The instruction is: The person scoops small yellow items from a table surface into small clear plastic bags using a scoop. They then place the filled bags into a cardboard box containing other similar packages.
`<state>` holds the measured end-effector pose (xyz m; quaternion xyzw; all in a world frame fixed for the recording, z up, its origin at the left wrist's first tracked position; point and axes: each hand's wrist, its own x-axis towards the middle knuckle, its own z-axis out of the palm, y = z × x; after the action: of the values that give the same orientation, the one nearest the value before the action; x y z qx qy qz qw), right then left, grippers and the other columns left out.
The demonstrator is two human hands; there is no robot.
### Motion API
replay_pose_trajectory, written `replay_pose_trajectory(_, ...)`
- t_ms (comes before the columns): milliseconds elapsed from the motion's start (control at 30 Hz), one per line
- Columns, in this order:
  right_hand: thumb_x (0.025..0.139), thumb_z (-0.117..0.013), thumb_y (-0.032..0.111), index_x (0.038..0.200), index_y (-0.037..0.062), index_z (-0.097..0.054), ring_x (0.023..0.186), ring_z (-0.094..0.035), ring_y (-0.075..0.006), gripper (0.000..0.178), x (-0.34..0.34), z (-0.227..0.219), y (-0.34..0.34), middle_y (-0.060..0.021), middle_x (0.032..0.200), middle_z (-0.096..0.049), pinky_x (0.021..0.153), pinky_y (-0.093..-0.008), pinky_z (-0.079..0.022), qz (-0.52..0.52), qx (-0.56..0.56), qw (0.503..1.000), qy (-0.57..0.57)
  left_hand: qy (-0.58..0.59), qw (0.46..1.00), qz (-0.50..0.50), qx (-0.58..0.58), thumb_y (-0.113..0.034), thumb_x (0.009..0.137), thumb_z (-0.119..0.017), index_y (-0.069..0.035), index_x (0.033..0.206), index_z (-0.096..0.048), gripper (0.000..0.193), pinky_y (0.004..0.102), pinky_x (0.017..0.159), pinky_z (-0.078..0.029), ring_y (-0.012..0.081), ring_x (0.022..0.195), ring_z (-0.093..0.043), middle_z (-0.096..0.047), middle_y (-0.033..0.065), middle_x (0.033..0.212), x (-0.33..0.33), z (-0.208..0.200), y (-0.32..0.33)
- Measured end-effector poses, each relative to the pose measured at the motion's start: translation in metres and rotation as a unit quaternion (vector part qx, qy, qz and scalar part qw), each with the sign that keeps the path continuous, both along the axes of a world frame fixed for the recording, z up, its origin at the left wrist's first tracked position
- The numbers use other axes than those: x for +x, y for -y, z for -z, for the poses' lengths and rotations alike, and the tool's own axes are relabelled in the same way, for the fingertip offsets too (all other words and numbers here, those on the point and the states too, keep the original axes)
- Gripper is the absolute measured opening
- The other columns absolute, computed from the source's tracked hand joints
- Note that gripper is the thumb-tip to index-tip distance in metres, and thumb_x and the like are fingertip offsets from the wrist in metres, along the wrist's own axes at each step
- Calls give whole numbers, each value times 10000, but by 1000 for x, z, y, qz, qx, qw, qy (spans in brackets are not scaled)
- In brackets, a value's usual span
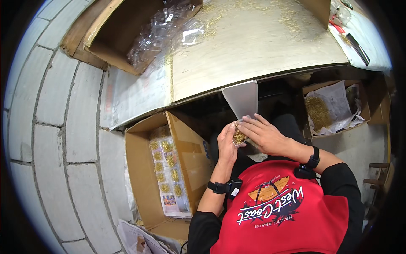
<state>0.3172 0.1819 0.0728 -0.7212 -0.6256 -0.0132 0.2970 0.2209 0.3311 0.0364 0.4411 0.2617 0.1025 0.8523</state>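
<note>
A small clear plastic box (239, 136) filled with thin gold-coloured pieces sits between my hands, just in front of the red shirt. My left hand (228, 143) grips it from the left side, fingers wrapped round it. Across its upper right edge lies my right hand (265, 134), fingers stretched out and touching the box. My right palm hides part of the box, so I cannot tell how its lid stands. Just beyond my hands, a pale grey panel (242, 98) slopes down from the table edge.
A cardboard box (188, 146) at left holds several clear packs of gold pieces. Another carton (114, 25) spills clear plastic cases onto the table (253, 55), where gold pieces lie scattered. A paper-lined box (338, 106) at right holds a gold heap. A black-handled tool (357, 48) lies far right.
</note>
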Motion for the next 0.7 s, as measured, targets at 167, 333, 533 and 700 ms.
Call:
replay_pose_trajectory(167, 845, -583, 121, 1284, 12, -452, 1248, -436, -309, 471, 9, 2, 7, -166, 1280, -497, 1066, -466, -299, 30, 70, 990, -116, -6, 1000, -15, 24, -216, 947, -501, -15, 1105, -557, 262, 244, 445, -541, 129, 669, -649, -653, 72, 890, 1, -6, 3)
replay_pose_trajectory(333, 831, -596, 122, 1303, 24, -432, 1244, -445, -298, 509, 9, -7, 1, -156, 1285, -498, 1068, -463, -299, 18, 43, 998, -46, 12, 1000, -2, -10, -238, 967, -456, -9, 1077, -567, 277, 251, 455, -558, 130, 665, -652, -647, 67, 876, 1, -17, 6)
replay_pose_trajectory(533, 768, -622, 107, 1321, 17, -415, 1274, -417, -283, 597, 5, 0, -3, -146, 1299, -489, 1064, -472, -294, -40, -1, 999, -29, 19, 1000, -17, -5, -260, 974, -446, -20, 1077, -570, 289, 253, 458, -558, 125, 670, -650, -640, 56, 866, -1, -9, 8)
replay_pose_trajectory(700, 797, -611, 190, 1329, 6, -405, 1288, -399, -293, 600, -1, 1, -4, -159, 1342, -455, 1069, -496, -262, 5, -15, 1000, 15, 24, 997, -70, 4, -181, 961, -478, -10, 1085, -583, 236, 260, 559, -564, 122, 753, -643, -640, 63, 923, 2, -5, 10)
